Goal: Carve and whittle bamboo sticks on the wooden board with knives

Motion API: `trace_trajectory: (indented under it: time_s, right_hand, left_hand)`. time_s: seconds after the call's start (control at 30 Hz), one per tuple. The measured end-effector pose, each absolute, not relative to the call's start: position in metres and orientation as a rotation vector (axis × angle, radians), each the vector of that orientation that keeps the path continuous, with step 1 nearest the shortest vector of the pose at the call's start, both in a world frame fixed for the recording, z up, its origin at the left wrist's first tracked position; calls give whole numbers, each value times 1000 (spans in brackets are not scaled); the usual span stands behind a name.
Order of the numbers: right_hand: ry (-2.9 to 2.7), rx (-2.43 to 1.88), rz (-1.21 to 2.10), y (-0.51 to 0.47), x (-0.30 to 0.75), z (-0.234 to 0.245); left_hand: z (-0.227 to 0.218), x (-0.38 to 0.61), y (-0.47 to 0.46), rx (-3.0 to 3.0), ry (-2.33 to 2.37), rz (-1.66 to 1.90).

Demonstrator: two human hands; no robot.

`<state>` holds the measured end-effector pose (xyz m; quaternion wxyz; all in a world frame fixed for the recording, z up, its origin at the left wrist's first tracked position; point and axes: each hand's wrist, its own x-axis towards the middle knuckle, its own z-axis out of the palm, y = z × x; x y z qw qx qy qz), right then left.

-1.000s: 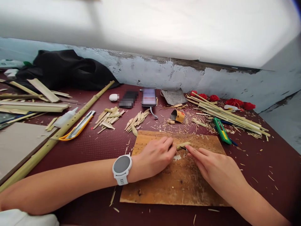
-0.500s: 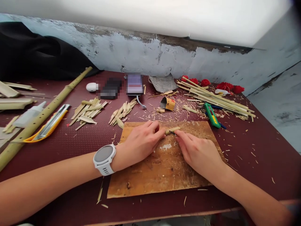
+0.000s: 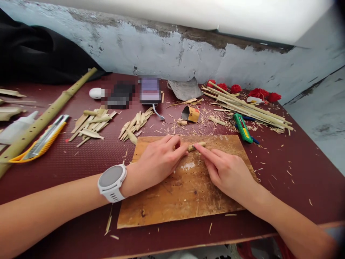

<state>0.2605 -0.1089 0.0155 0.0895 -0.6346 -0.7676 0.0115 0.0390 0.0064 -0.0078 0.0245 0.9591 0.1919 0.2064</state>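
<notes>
A short bamboo piece lies over the wooden board, with its left end in the closed fingers of my left hand. A white watch sits on that wrist. My right hand is closed too, its index finger reaching onto the bamboo. Under that fingertip shows a bit of a small dark blade, mostly hidden by the hand and touching the bamboo. Both hands are near the board's far edge.
Left are a long bamboo flute, a yellow utility knife and bamboo slivers. Behind stand a phone and a curled yellow piece. Right lie a green cutter, bamboo sticks and red flowers.
The view has shifted slightly, so most things sit a little further left and higher. The right index finger now lies further over the bamboo, and less of the dark blade shows.
</notes>
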Motion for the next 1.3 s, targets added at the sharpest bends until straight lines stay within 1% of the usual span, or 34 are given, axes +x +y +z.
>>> trace_trajectory:
  time_s: [0.3,0.57,0.63,0.8,0.97,1.17,1.3]
  right_hand:
    - [-2332,-1889,8,-110,262,13]
    - [-2373,-2056,-316,-116,245,7]
    - [-2398,-2099,-306,-116,241,8]
    - [-2459,-2162,-151,-112,240,15]
    - [-2475,-2200,-176,-112,237,15]
    - [-2471,-2119,-217,-121,237,12]
    - [-2376,-1981,-113,-121,245,9]
  left_hand:
    - [-9,38,7,2973,585,629]
    - [-9,41,7,2975,597,675]
    - [-10,41,7,2978,595,687]
    - [-9,42,8,2962,575,675]
    - [-8,41,8,2951,556,679]
    - [-9,41,9,2948,583,665]
    - [-9,41,10,2938,585,676]
